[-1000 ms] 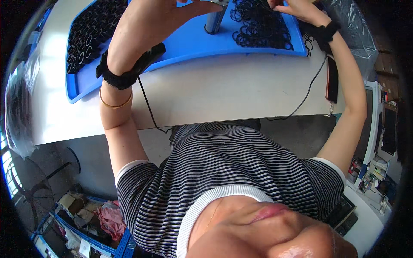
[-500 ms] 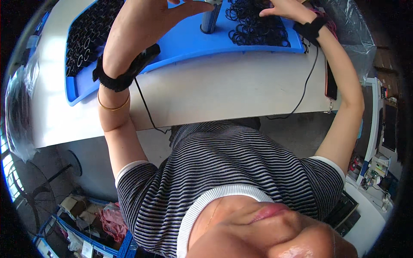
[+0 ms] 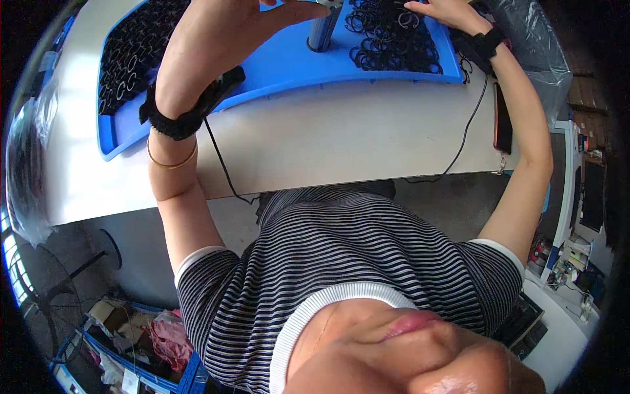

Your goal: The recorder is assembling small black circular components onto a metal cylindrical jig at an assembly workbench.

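At the top edge, my left hand (image 3: pixel 220 49) reaches over the blue tray (image 3: pixel 282 77). Its thumb lies against the light top of a dark grey upright cylinder (image 3: pixel 321 34) standing in the tray, so the hand appears closed on it; most other fingers are cut off. My right hand (image 3: pixel 453 14) is over the tray's right part, above a loose pile of black retaining rings (image 3: pixel 394 51). Its thumb points left, close to one shinier ring (image 3: pixel 408 21); the remaining fingers are out of frame. Packed rows of black rings (image 3: pixel 134 56) fill the tray's left side.
The tray rests on a white table (image 3: pixel 341 131). Black wristbands (image 3: pixel 487 44) circle both wrists, with thin cables (image 3: pixel 223 161) hanging down. A phone-like dark slab (image 3: pixel 503 121) lies by my right forearm. Clear plastic bags (image 3: pixel 535 49) flank the table; a fan (image 3: pixel 59 289) stands lower left.
My right hand has shifted slightly up and away, uncovering the shinier ring near its thumb. My left hand stays nearly still at the cylinder's top.
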`<state>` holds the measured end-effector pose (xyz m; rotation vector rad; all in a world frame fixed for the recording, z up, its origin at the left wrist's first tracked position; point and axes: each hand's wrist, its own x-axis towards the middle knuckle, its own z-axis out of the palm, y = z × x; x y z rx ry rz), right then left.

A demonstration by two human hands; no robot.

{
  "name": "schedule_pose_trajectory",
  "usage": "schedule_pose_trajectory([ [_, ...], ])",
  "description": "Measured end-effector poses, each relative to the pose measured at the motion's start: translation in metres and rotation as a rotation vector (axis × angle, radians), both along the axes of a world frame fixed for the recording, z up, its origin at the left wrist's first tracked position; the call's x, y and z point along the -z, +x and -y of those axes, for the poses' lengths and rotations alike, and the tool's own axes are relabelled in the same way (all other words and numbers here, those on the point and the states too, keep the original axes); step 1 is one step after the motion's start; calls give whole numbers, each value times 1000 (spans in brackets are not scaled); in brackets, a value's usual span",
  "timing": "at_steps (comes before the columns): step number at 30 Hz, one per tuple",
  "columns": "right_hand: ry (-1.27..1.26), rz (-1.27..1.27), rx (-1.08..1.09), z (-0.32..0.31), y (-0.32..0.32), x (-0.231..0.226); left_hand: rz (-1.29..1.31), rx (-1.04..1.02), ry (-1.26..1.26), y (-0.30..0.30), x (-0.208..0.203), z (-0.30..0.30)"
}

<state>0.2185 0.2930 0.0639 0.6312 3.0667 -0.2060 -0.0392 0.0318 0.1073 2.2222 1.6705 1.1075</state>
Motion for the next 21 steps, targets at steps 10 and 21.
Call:
schedule_pose_trajectory([
  [10,-152,-310,116,-15,18,-33,-8,5,12,1,4,-4],
  [21,-648,-119,395,-1,19,-4,79,19,-47,1,-3,0],
])
